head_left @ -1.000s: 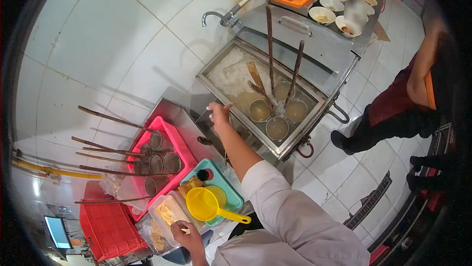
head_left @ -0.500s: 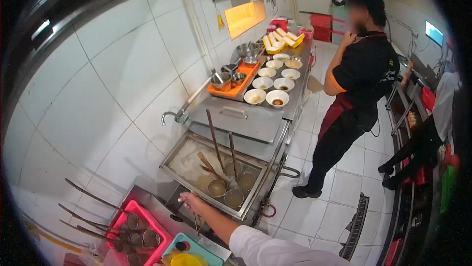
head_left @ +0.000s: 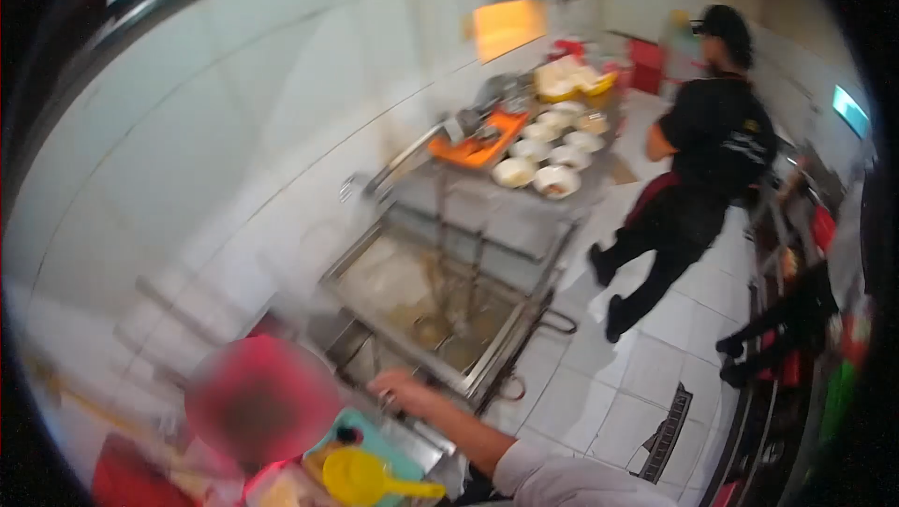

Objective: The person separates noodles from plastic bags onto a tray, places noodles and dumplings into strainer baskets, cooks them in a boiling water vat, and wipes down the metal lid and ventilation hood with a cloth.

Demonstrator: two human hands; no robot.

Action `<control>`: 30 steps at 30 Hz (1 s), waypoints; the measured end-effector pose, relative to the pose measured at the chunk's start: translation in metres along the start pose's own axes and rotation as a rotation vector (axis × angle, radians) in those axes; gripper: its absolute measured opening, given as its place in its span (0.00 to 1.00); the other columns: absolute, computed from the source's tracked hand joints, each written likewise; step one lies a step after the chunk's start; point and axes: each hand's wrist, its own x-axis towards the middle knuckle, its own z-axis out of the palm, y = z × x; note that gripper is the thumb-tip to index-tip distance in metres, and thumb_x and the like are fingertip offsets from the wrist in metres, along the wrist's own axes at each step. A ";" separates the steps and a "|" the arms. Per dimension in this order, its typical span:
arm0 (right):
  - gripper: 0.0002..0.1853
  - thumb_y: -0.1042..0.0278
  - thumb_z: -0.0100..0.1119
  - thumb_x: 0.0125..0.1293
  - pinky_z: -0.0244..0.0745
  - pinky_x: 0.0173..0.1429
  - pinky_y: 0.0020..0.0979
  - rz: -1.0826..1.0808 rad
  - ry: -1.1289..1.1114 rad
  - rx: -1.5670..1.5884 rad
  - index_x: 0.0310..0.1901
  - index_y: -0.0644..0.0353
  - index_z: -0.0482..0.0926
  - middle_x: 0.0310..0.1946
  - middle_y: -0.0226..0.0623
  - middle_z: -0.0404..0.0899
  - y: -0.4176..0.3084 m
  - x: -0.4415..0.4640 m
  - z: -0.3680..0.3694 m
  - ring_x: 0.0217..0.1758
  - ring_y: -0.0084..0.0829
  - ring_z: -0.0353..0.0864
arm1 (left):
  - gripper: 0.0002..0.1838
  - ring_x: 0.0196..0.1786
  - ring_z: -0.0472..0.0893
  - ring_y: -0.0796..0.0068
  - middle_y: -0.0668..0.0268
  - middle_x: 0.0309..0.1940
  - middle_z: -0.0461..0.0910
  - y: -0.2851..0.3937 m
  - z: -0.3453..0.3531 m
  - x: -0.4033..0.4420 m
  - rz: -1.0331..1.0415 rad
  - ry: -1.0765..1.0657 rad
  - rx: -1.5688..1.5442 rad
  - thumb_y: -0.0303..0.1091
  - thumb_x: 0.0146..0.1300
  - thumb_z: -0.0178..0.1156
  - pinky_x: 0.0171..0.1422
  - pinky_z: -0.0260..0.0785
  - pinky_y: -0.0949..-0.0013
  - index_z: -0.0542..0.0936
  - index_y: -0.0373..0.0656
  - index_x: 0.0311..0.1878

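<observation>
My right hand (head_left: 403, 390), at the end of a light sleeve, is over the counter at the near corner of a steel noodle boiler (head_left: 398, 337). Its fingers look curled, but blur hides what they hold. Cloudy liquid fills the boiler, and strainers with long dark handles (head_left: 476, 264) stand in it. Just below my hand is a teal tray (head_left: 401, 454), with a yellow scoop (head_left: 356, 477) at its near side. A pink bin (head_left: 262, 352), heavily blurred, is to the left. My left hand is out of view.
Several white bowls (head_left: 559, 181) stand on the far counter beside an orange tray (head_left: 479, 140). A person in black (head_left: 716, 142) stands in the aisle on the right. Shelving lines the right side, and a dark floor grate (head_left: 667, 432) lies in the tiles.
The view has swung and blurred. My right hand has shifted right and slightly down in the view. The person in black has changed stance and lowered a hand from the face.
</observation>
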 end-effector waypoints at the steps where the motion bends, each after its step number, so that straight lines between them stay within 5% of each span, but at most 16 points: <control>1: 0.10 0.60 0.56 0.66 0.68 0.31 0.25 -0.037 -0.101 -0.105 0.39 0.56 0.82 0.28 0.25 0.78 -0.004 -0.015 -0.009 0.31 0.21 0.74 | 0.04 0.40 0.72 0.64 0.57 0.39 0.71 -0.017 0.000 0.001 0.006 0.001 0.019 0.27 0.66 0.49 0.44 0.65 0.67 0.69 0.36 0.37; 2: 0.12 0.62 0.53 0.66 0.72 0.34 0.31 0.030 -0.190 0.034 0.41 0.57 0.82 0.31 0.25 0.79 0.017 -0.010 -0.026 0.33 0.27 0.77 | 0.03 0.37 0.71 0.65 0.60 0.35 0.69 -0.040 -0.003 -0.007 0.012 0.021 0.052 0.27 0.65 0.50 0.41 0.64 0.67 0.69 0.38 0.35; 3: 0.11 0.62 0.53 0.66 0.72 0.32 0.33 -0.203 -0.022 -0.159 0.39 0.57 0.82 0.29 0.26 0.79 0.035 -0.025 -0.035 0.29 0.27 0.75 | 0.04 0.34 0.69 0.67 0.63 0.32 0.67 -0.048 -0.012 -0.013 0.026 0.048 0.099 0.27 0.64 0.51 0.38 0.63 0.67 0.68 0.40 0.33; 4: 0.10 0.60 0.54 0.67 0.70 0.30 0.30 -0.001 -0.021 -0.622 0.38 0.56 0.80 0.28 0.26 0.77 0.012 -0.036 -0.040 0.27 0.23 0.74 | 0.05 0.31 0.67 0.69 0.66 0.28 0.65 -0.048 -0.021 -0.017 0.044 0.073 0.142 0.28 0.63 0.51 0.36 0.62 0.67 0.68 0.43 0.32; 5: 0.07 0.61 0.58 0.66 0.68 0.29 0.27 -0.270 -0.124 -0.456 0.34 0.54 0.78 0.26 0.25 0.74 -0.015 -0.056 -0.026 0.26 0.21 0.71 | 0.06 0.28 0.66 0.71 0.69 0.25 0.63 -0.049 -0.032 -0.024 0.062 0.093 0.187 0.28 0.62 0.52 0.33 0.61 0.67 0.67 0.45 0.30; 6: 0.06 0.63 0.62 0.64 0.66 0.27 0.25 0.098 -0.044 0.049 0.34 0.53 0.76 0.26 0.23 0.72 -0.038 -0.071 -0.014 0.25 0.19 0.70 | 0.09 0.28 0.65 0.70 0.65 0.24 0.62 -0.007 -0.043 0.002 0.052 0.111 0.187 0.26 0.58 0.54 0.31 0.59 0.64 0.64 0.42 0.26; 10: 0.14 0.67 0.59 0.67 0.53 0.19 0.20 0.194 0.171 0.098 0.26 0.48 0.66 0.17 0.20 0.61 -0.070 -0.107 0.004 0.15 0.15 0.56 | 0.12 0.25 0.64 0.57 0.57 0.22 0.61 -0.010 -0.072 0.004 -0.022 0.150 0.185 0.20 0.55 0.55 0.30 0.56 0.60 0.61 0.37 0.22; 13: 0.14 0.65 0.57 0.68 0.51 0.18 0.21 0.123 0.060 0.126 0.26 0.48 0.66 0.15 0.21 0.59 -0.050 -0.109 -0.036 0.14 0.16 0.54 | 0.11 0.25 0.66 0.61 0.58 0.22 0.63 -0.017 -0.082 -0.007 -0.220 0.133 0.127 0.19 0.54 0.57 0.30 0.58 0.60 0.64 0.37 0.23; 16: 0.14 0.63 0.55 0.69 0.50 0.18 0.21 0.082 0.173 0.231 0.25 0.50 0.66 0.14 0.21 0.58 -0.046 -0.112 -0.042 0.14 0.15 0.54 | 0.10 0.25 0.66 0.62 0.58 0.23 0.64 -0.018 -0.088 -0.006 -0.144 0.127 0.113 0.19 0.53 0.57 0.30 0.59 0.63 0.65 0.37 0.23; 19: 0.11 0.65 0.53 0.70 0.53 0.18 0.18 -0.015 0.314 0.282 0.28 0.51 0.69 0.15 0.16 0.57 -0.044 -0.111 -0.044 0.15 0.11 0.54 | 0.14 0.27 0.62 0.76 0.71 0.23 0.57 -0.093 -0.074 -0.037 -0.190 0.243 -0.124 0.20 0.57 0.57 0.32 0.57 0.71 0.61 0.41 0.23; 20: 0.08 0.65 0.55 0.69 0.53 0.19 0.16 0.027 0.347 0.259 0.31 0.51 0.71 0.16 0.15 0.57 -0.050 -0.114 -0.036 0.16 0.10 0.55 | 0.14 0.27 0.60 0.75 0.70 0.22 0.55 -0.044 -0.084 -0.012 -0.067 0.122 0.016 0.19 0.57 0.53 0.33 0.56 0.72 0.59 0.42 0.23; 21: 0.09 0.64 0.56 0.68 0.53 0.19 0.16 -0.047 0.467 0.306 0.30 0.52 0.71 0.16 0.16 0.58 -0.030 -0.108 -0.039 0.17 0.10 0.55 | 0.12 0.28 0.61 0.75 0.69 0.22 0.56 -0.056 -0.086 -0.013 -0.088 0.098 -0.013 0.20 0.59 0.49 0.33 0.55 0.70 0.59 0.42 0.23; 22: 0.10 0.66 0.55 0.66 0.53 0.19 0.18 -0.009 0.255 0.432 0.26 0.52 0.70 0.16 0.18 0.58 -0.044 -0.107 -0.023 0.17 0.12 0.55 | 0.11 0.28 0.60 0.73 0.68 0.23 0.57 -0.053 -0.084 -0.008 -0.115 0.081 -0.032 0.20 0.58 0.48 0.32 0.55 0.68 0.59 0.41 0.23; 23: 0.10 0.68 0.54 0.62 0.54 0.19 0.20 -0.038 0.504 0.416 0.23 0.53 0.70 0.15 0.22 0.62 -0.055 -0.110 0.012 0.16 0.16 0.58 | 0.09 0.28 0.61 0.72 0.66 0.23 0.58 -0.065 -0.083 -0.007 -0.078 0.076 -0.058 0.20 0.55 0.49 0.32 0.55 0.67 0.60 0.40 0.24; 27: 0.15 0.63 0.50 0.58 0.59 0.23 0.27 -0.085 0.267 0.183 0.21 0.64 0.76 0.19 0.47 0.80 -0.052 -0.115 0.029 0.17 0.26 0.66 | 0.04 0.34 0.72 0.64 0.58 0.31 0.72 -0.099 -0.077 -0.010 -0.121 -0.075 -0.064 0.24 0.62 0.50 0.41 0.66 0.65 0.69 0.34 0.32; 30: 0.15 0.63 0.50 0.56 0.59 0.24 0.27 -0.130 0.257 0.290 0.25 0.69 0.79 0.19 0.41 0.77 -0.044 -0.126 0.027 0.18 0.24 0.65 | 0.08 0.35 0.73 0.63 0.57 0.32 0.76 -0.071 -0.059 0.001 0.030 -0.133 -0.089 0.27 0.67 0.49 0.45 0.69 0.63 0.73 0.31 0.35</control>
